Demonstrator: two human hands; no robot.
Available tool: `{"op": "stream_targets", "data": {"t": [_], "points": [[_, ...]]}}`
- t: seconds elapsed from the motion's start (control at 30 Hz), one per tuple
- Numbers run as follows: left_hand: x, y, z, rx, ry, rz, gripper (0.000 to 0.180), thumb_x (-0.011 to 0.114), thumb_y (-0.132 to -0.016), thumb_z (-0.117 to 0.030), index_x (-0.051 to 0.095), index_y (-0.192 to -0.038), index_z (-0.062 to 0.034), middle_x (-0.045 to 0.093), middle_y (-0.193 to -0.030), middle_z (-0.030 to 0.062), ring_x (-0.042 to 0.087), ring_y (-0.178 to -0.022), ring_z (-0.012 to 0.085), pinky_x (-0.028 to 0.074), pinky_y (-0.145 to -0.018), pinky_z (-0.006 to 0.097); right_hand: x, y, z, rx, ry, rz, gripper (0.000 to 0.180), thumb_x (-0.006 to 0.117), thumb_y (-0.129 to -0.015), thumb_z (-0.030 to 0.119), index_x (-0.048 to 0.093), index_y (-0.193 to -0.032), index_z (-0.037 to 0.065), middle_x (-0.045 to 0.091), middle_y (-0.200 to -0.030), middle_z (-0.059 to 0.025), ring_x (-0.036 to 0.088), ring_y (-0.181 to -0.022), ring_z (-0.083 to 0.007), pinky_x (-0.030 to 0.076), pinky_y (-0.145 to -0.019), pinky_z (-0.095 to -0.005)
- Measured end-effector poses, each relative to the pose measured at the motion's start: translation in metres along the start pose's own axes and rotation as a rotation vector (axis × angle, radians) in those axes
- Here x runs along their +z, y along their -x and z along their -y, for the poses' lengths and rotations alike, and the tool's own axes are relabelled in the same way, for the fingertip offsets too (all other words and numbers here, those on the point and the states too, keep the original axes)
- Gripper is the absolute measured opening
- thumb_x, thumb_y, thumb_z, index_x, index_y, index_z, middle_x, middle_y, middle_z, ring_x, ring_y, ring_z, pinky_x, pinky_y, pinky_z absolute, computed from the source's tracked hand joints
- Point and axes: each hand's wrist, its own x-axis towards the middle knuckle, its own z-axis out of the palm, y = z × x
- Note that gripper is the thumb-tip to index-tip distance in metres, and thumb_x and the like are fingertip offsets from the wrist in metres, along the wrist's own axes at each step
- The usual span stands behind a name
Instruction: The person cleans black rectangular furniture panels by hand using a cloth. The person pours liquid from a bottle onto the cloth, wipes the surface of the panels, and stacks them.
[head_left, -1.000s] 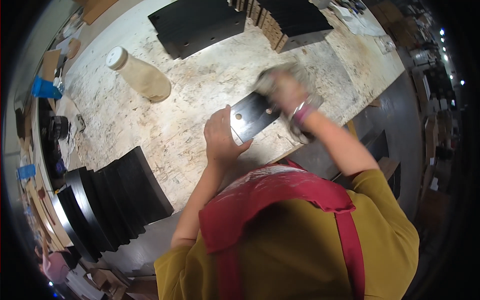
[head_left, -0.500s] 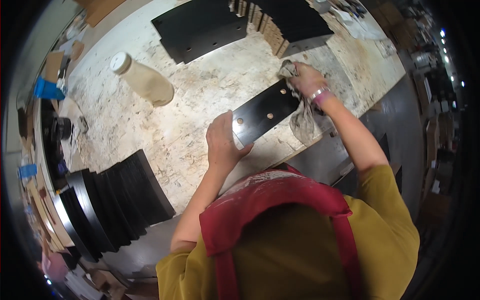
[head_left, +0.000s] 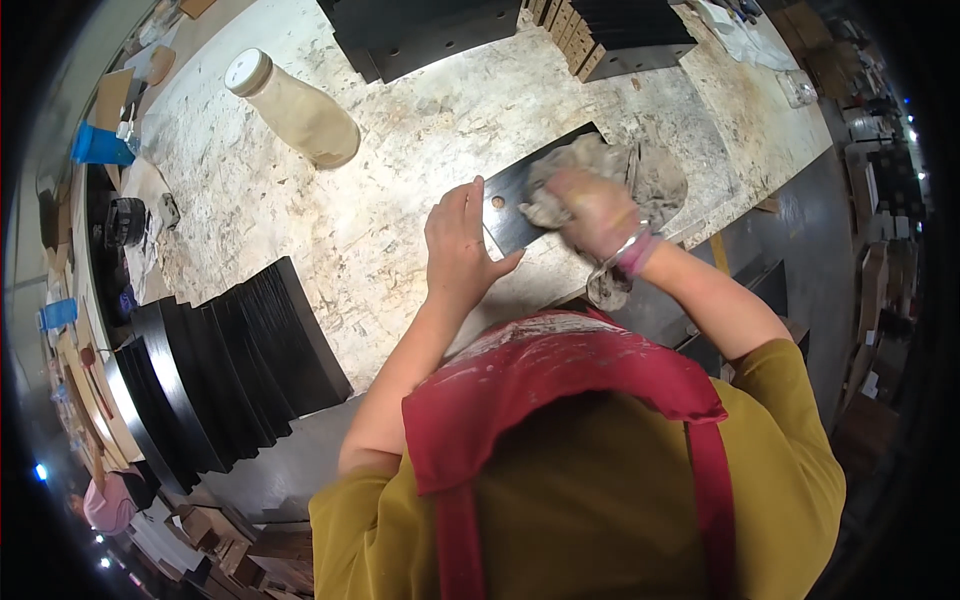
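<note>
A black panel (head_left: 517, 172) with round holes lies flat on the stained white worktable (head_left: 400, 150). My left hand (head_left: 460, 237) rests at the panel's left end, fingers stretched and thumb apart. Over the panel's middle, my right hand (head_left: 597, 212) is closed on a crumpled grey rag (head_left: 590, 157) and presses it against the surface. The rag hides much of the panel, and part of it trails over the right end and down by the wrist.
A tall bottle (head_left: 305, 115) of beige contents stands at the left. Black panels (head_left: 230, 365) are stacked on the near left, with more stacked panels (head_left: 420, 35) and pieces with tan edges (head_left: 640, 55) at the back. A blue cup (head_left: 98, 145) sits far left; another person (head_left: 108, 502) is beyond.
My right hand and the rag have moved from the panel's far right end leftward onto its middle. My left hand stays at the left end. The view has shifted slightly.
</note>
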Motion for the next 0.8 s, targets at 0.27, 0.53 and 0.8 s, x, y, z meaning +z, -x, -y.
{"op": "stream_targets", "data": {"t": [0.27, 0.53, 0.8], "points": [[-0.004, 0.001, 0.006, 0.007, 0.075, 0.065, 0.107, 0.085, -0.056, -0.025, 0.028, -0.142, 0.0022, 0.044, -0.127, 0.0229, 0.043, -0.118, 0.0396, 0.036, -0.098, 0.047, -0.019, -0.009, -0.003, 0.236, -0.073, 0.255, 0.030, 0.068, -0.079, 0.016, 0.064, -0.108, 0.010, 0.066, -0.103, -0.0140, 0.064, -0.095, -0.0310, 0.050, -0.083, -0.0400], [-0.004, -0.006, 0.011, -0.081, 0.257, -0.035, 0.108, 0.087, -0.052, -0.022, 0.030, -0.140, 0.0044, 0.046, -0.124, 0.0238, 0.045, -0.115, 0.0418, 0.036, -0.097, 0.049, 0.044, -0.051, 0.039, 0.070, -0.064, 0.019, 0.038, 0.068, -0.073, 0.009, 0.062, -0.110, 0.011, 0.067, -0.098, -0.0151, 0.066, -0.086, -0.0335, 0.053, -0.076, -0.0403], [0.001, -0.001, 0.015, -0.045, 0.101, -0.018, 0.111, 0.087, -0.055, -0.029, 0.026, -0.142, 0.0026, 0.048, -0.128, 0.0233, 0.048, -0.116, 0.0388, 0.035, -0.100, 0.046, 0.050, -0.072, 0.039, 0.083, 0.041, -0.003, 0.025, 0.069, -0.076, 0.017, 0.066, -0.098, 0.007, 0.067, -0.098, -0.0144, 0.065, -0.087, -0.0325, 0.053, -0.077, -0.0391]]}}
